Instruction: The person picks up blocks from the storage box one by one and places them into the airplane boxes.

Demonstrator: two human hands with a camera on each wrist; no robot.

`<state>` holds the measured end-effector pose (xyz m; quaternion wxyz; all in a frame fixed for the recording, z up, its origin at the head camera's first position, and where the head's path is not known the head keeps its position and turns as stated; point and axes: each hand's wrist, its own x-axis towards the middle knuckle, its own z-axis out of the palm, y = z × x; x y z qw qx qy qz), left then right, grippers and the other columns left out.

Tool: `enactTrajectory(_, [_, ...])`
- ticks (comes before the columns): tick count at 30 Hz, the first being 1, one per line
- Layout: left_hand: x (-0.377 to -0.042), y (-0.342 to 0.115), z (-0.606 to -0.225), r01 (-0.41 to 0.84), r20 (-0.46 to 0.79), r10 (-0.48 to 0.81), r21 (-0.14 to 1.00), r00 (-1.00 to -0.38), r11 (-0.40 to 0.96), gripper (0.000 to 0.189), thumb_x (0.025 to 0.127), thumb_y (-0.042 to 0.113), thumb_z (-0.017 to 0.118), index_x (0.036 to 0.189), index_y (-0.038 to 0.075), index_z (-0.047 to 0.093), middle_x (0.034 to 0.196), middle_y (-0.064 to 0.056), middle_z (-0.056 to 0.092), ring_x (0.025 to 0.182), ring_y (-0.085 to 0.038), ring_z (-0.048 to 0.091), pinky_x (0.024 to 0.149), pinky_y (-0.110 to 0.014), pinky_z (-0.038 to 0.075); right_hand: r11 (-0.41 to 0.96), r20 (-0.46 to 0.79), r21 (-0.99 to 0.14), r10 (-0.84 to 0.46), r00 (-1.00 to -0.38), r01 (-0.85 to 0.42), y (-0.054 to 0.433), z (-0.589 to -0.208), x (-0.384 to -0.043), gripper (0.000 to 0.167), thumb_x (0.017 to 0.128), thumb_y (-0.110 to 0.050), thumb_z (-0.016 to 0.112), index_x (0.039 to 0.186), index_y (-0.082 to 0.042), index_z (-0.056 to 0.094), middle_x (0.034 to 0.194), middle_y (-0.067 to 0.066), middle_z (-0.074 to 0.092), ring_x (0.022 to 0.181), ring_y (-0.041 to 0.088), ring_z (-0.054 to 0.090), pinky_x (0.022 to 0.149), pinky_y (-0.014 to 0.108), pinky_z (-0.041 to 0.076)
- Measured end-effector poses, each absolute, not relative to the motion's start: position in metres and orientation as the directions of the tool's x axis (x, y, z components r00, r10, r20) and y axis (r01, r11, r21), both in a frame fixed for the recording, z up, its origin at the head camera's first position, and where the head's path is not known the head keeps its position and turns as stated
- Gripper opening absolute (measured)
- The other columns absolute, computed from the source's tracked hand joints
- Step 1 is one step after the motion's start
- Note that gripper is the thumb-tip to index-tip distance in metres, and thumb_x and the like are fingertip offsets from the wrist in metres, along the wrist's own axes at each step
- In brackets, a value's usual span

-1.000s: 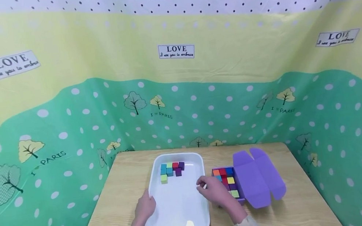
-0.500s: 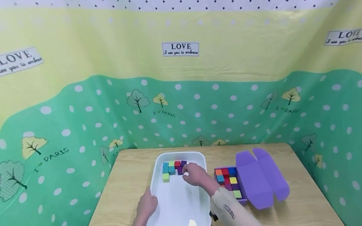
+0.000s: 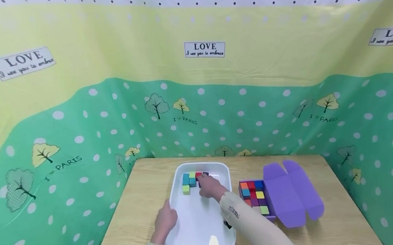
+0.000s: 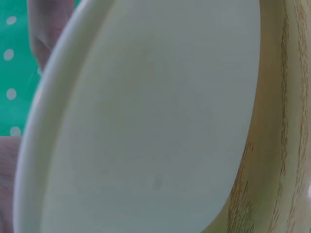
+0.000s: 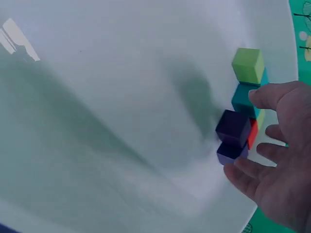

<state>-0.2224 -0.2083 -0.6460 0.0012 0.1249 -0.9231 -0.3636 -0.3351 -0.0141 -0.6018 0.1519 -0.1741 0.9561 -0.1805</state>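
"Compared with a second ago, the right hand (image 3: 210, 186) is being held farther over the white tray (image 3: 198, 222) — by its right rim then, at the coloured cubes (image 3: 192, 183) near the far end now."

"How is that hand being held?"

"Its thumb and fingers are being spread apart, with two dark purple cubes (image 5: 234, 128) being seen between them. By the thumb tip, a teal cube (image 5: 244, 101) is being partly covered; whether it is being touched cannot be told."

"And the left hand (image 3: 166, 220)?"

"It is being clamped on the tray's left rim, with the thumb being laid over the edge."

"Which others are being seen in the group?"

"At its near left corner a lime-green cube (image 5: 248, 65) is being shown, and a red cube (image 5: 252, 134) is being partly hidden beside the purple ones."

"What is being kept beside the tray?"

"To its right a purple box (image 3: 272, 217) is being filled by more cubes, its lid (image 3: 287, 200) being folded open rightward — and both are being supported by a wooden table (image 3: 146, 187)."
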Motion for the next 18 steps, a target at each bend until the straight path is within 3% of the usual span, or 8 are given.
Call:
enactTrajectory(4, [-0.222, -0.207, -0.646, -0.228, -0.087, -0.23, 0.664, -0.969, 0.712, 0.049, 0.092, 0.003, 0.043, 0.14, -0.001, 0.043, 0.121, -0.029, 0.06, 0.096, -0.041, 0.065, 0.07, -0.051, 0.058, 0.899, -0.268, -0.354, -0.361, -0.893, -0.257, -0.014, -0.612, -0.337, 0.055, 0.081, -0.021, 0.076, 0.13, -0.007, 0.056, 0.127, 0.013, 0.054, 0.095, 0.025, 0.059, 0.075, 0.037, 0.056])
enactTrajectory(10, [-0.218, -0.204, -0.65, -0.215, -0.082, -0.218, 0.674, -0.973, 0.707, 0.049, 0.092, 0.003, 0.044, 0.141, -0.002, 0.042, 0.124, -0.029, 0.058, 0.103, -0.043, 0.063, 0.077, -0.053, 0.057, 0.911, -0.214, -0.288, -0.361, -0.908, -0.295, -0.01, -0.628, -0.335, 0.057, 0.081, -0.023, 0.077, 0.133, -0.009, 0.056, 0.142, 0.014, 0.044, 0.108, 0.029, 0.055, 0.079, 0.039, 0.055])
enactTrajectory(15, [-0.219, -0.206, -0.648, -0.216, -0.063, -0.233, 0.654, -0.971, 0.725, 0.045, 0.092, 0.003, 0.044, 0.137, -0.004, 0.045, 0.12, -0.031, 0.059, 0.096, -0.043, 0.065, 0.07, -0.052, 0.058, 0.906, -0.164, -0.192, -0.409, -0.898, -0.377, -0.015, -0.635, -0.336, 0.056, 0.08, -0.02, 0.077, 0.131, -0.01, 0.057, 0.135, 0.008, 0.052, 0.107, 0.025, 0.059, 0.083, 0.038, 0.056])
enactTrajectory(18, [-0.22, -0.205, -0.648, -0.223, -0.067, -0.237, 0.647, -0.969, 0.729, 0.045, 0.092, 0.003, 0.043, 0.136, -0.004, 0.044, 0.12, -0.032, 0.058, 0.094, -0.043, 0.065, 0.067, -0.05, 0.058, 0.904, -0.153, -0.174, -0.417, -0.896, -0.391, -0.018, -0.637, -0.338, 0.051, 0.081, -0.019, 0.078, 0.127, -0.011, 0.058, 0.125, 0.006, 0.058, 0.097, 0.021, 0.063, 0.081, 0.036, 0.057])
